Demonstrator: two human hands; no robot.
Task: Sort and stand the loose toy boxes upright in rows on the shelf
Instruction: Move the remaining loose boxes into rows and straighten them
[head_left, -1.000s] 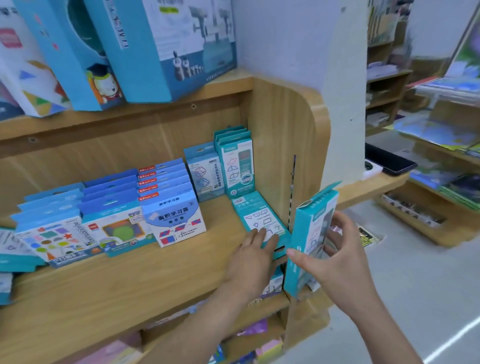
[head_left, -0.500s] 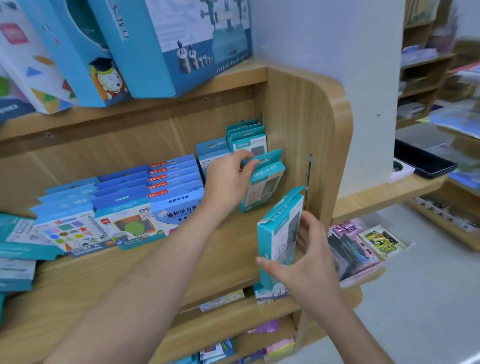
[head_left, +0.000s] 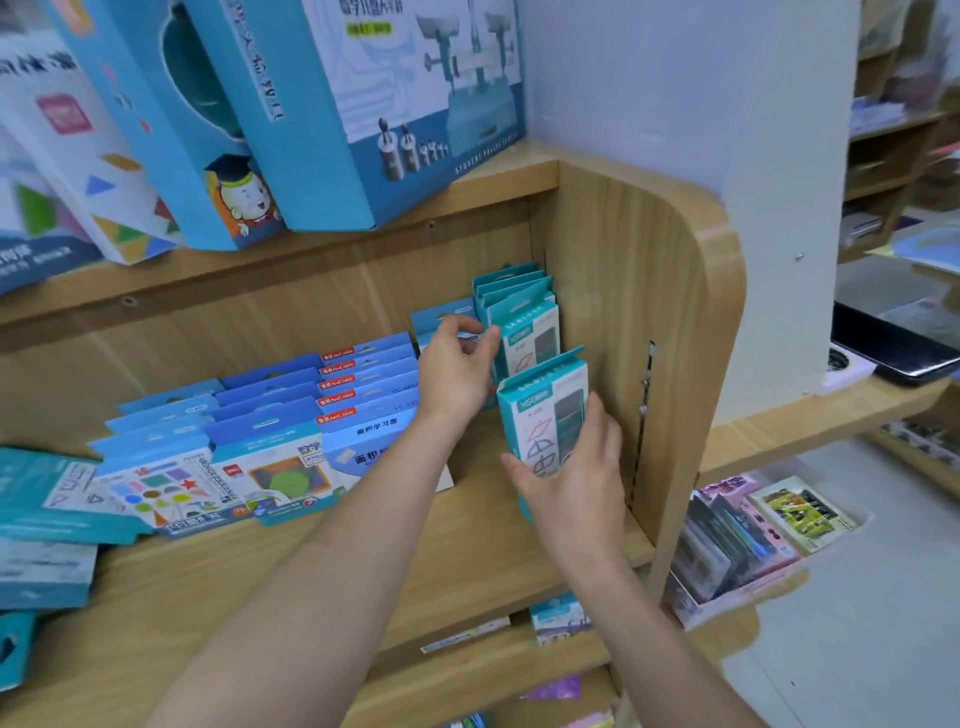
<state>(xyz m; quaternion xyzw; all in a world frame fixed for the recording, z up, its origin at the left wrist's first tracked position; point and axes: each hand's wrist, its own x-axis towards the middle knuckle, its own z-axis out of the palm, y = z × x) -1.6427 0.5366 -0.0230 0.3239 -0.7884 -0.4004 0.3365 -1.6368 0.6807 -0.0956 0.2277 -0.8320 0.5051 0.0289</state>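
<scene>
I judged teal box (head_left: 540, 405) light, stiff card; right hand (head_left: 576, 488) fingers wrapped its sides; left hand (head_left: 457, 369), eleven o'clock, fingers pinched front row box (head_left: 530, 327).

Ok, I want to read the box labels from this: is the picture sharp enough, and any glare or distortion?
Head view: print on the teal box in the right hand is soft; the flat boxes at the left edge are smeared; the wide lens bows the shelf's side panel; light is even, no harsh glare.
</scene>
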